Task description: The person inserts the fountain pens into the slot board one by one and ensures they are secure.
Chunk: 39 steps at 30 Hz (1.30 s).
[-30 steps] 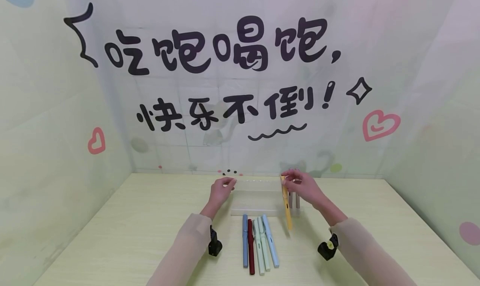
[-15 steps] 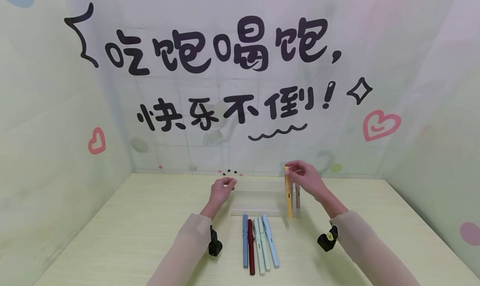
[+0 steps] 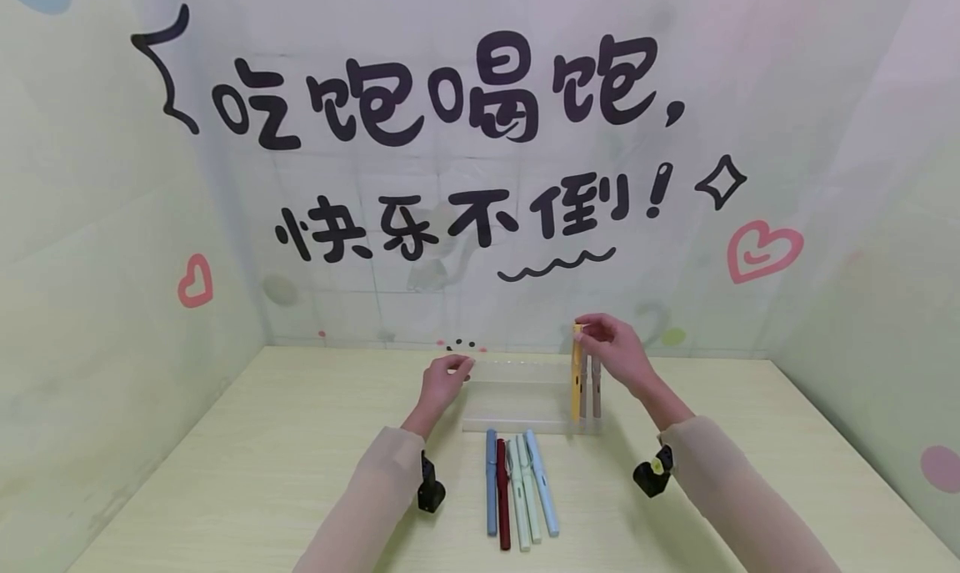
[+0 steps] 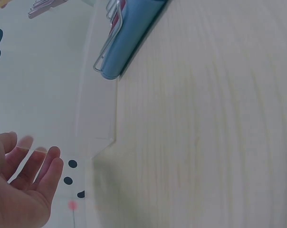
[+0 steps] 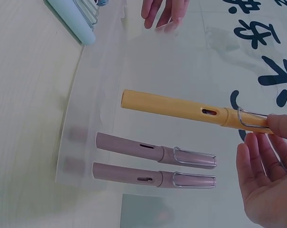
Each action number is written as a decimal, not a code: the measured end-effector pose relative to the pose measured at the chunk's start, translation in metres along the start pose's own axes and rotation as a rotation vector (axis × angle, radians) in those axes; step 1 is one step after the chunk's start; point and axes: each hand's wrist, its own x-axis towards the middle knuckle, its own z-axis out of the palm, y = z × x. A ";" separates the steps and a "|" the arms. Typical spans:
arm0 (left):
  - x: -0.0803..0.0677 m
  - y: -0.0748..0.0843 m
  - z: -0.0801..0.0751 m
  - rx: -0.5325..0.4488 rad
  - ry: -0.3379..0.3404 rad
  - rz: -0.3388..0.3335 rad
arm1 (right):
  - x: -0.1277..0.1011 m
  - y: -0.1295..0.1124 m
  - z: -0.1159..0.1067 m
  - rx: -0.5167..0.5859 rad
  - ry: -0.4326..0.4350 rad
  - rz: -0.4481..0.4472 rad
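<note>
1. Yellow capped pen (image 5: pixel 172 107): we see it upright at two o'clock, on a dial centred on the transparent pen stand (image 3: pixel 517 402), twelve toward the lettered backdrop (image 3: pixel 480 164).
2. Also at two, the right hand (image 3: pixel 617 352) pinches that pen by its cap, thumb against fingers, the gap only as wide as the pen. The pen's lower end is near the front ledge (image 3: pixel 510 425); we cannot tell whether they touch.
3. Between nine and ten o'clock, the left hand (image 3: pixel 446 377) pinches the stand's upper edge, thumb and fingers almost together.
4. Toward three, beside the yellow one, we find two mauve pens (image 5: pixel 155 153) upright in the stand.
5. At six, five capped pens lie on the pale table (image 3: pixel 247 456): blue pen (image 3: pixel 491 481), dark red pen (image 3: pixel 503 494), two pale green pens (image 3: pixel 519 498) and light blue pen (image 3: pixel 542 483).
</note>
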 end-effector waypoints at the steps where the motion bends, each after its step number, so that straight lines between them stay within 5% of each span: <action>1: 0.000 0.000 0.000 0.001 0.000 0.002 | 0.000 -0.001 0.000 0.001 0.004 0.003; 15: -0.002 0.002 -0.001 0.001 -0.003 0.001 | 0.010 0.030 0.006 -0.056 0.085 -0.021; 23: -0.003 0.002 -0.001 -0.006 -0.003 0.005 | 0.008 0.035 0.010 -0.049 0.129 -0.106; 39: -0.003 0.002 -0.001 -0.010 -0.003 0.007 | 0.004 0.045 0.018 -0.059 0.120 -0.118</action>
